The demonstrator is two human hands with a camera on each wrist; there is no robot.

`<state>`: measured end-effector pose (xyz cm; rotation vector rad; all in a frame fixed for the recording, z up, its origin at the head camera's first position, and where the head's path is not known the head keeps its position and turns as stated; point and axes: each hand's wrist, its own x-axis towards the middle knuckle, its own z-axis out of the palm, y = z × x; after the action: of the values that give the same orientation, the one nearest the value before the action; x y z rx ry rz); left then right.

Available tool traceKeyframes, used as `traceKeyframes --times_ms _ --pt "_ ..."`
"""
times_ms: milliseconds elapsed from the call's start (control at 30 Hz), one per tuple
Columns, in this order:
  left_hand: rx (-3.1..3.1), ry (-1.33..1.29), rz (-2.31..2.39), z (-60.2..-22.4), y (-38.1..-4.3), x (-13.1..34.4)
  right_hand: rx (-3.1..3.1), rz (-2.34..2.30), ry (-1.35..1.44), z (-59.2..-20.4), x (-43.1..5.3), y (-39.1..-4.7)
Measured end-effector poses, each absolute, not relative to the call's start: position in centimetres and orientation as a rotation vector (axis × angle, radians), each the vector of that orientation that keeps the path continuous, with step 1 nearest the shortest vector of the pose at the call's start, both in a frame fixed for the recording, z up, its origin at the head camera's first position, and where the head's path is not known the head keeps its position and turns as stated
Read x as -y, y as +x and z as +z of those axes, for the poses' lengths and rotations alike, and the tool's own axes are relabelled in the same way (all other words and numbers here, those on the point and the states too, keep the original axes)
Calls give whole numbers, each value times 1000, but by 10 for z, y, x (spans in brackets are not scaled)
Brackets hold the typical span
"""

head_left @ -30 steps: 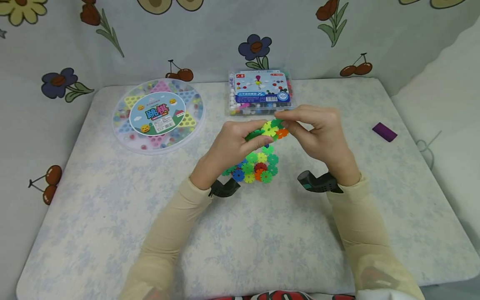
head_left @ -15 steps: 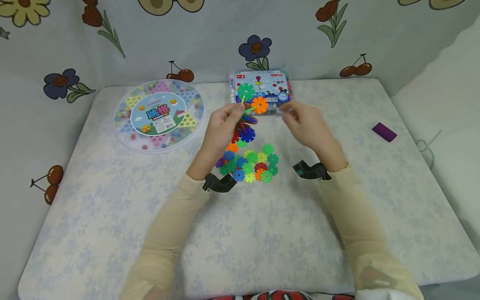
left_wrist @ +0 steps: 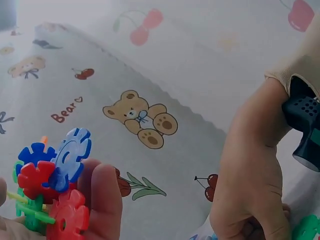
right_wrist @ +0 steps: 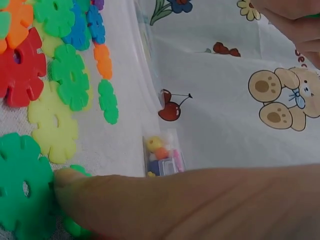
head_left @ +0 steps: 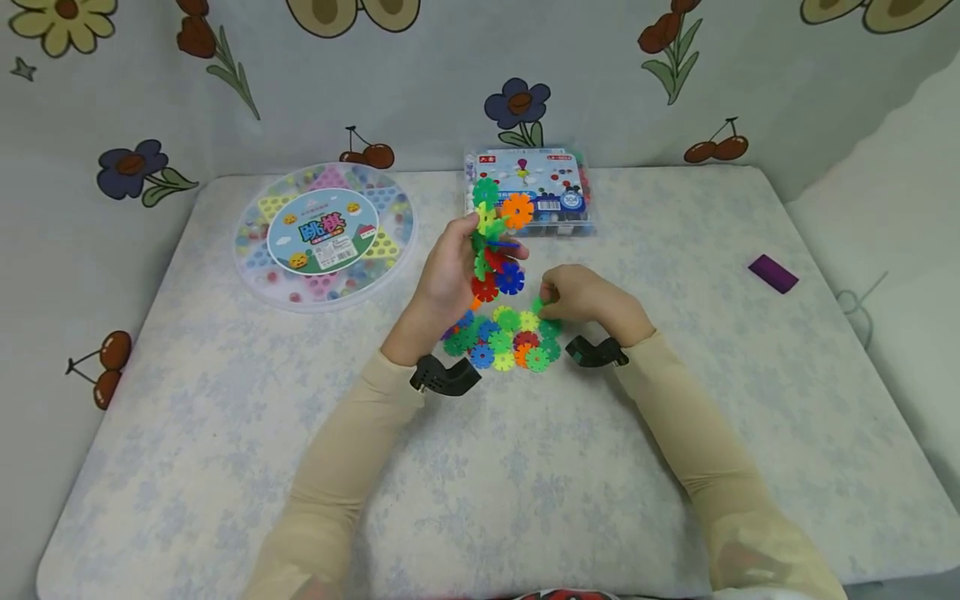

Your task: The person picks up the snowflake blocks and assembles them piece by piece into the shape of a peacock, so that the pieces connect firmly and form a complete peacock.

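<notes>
My left hand (head_left: 448,271) holds a built cluster of interlocking snowflake discs (head_left: 484,265) above the table, in green, yellow, red, blue and orange. In the left wrist view, red and blue discs of this cluster (left_wrist: 64,215) stand up beside the fingers. My right hand (head_left: 588,300) is down at the back right edge of a loose pile of snowflake discs (head_left: 504,342). Its thumb and curled forefinger pinch a light green snowflake disc (head_left: 537,306). In the right wrist view, the thumb (right_wrist: 100,200) covers part of that disc, beside a darker green disc (right_wrist: 25,187).
A round Chinese checkers box (head_left: 322,237) lies at the back left. Behind the hands sits a clear plastic case of coloured beads (head_left: 555,187). A small purple block (head_left: 773,273) lies on the right of the table (head_left: 480,483).
My right hand has come away from the cluster and down to the loose pile. The left hand keeps hold of the cluster, which has turned upright.
</notes>
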<state>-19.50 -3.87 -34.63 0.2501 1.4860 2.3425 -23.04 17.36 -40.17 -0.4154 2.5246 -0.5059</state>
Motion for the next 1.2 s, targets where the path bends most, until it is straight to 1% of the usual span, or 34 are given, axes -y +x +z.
traceKeyframes --times_ms 133,267,367,533,633,800,900,1033,1200 --pt "-1525 257 2381 -346 -193 36 -2512 -533 -402 -403 -178 -233" --pt "-1830 463 2375 -350 -191 34 -2509 -529 -393 -403 -179 -234" --pt "-2175 586 2230 -354 -188 33 -2501 -515 -382 -403 -180 -235" --pt "-2444 549 2014 -356 -187 35 -2513 -606 -458 -393 -185 -234" --pt "-2347 485 2107 -355 -190 36 -2585 -841 -512 -377 -190 -228" --pt "-1935 342 2334 -351 -193 33 -2691 -1405 -530 -346 -194 -209" --pt "-1756 314 2388 -350 -193 32 -2679 -1639 -622 -333 -191 -195" --pt "-1632 374 2378 -350 -191 33 -2680 -1718 -780 -323 -183 -180" --pt "-1626 468 2290 -350 -190 36 -2721 -1668 -808 -318 -178 -170"
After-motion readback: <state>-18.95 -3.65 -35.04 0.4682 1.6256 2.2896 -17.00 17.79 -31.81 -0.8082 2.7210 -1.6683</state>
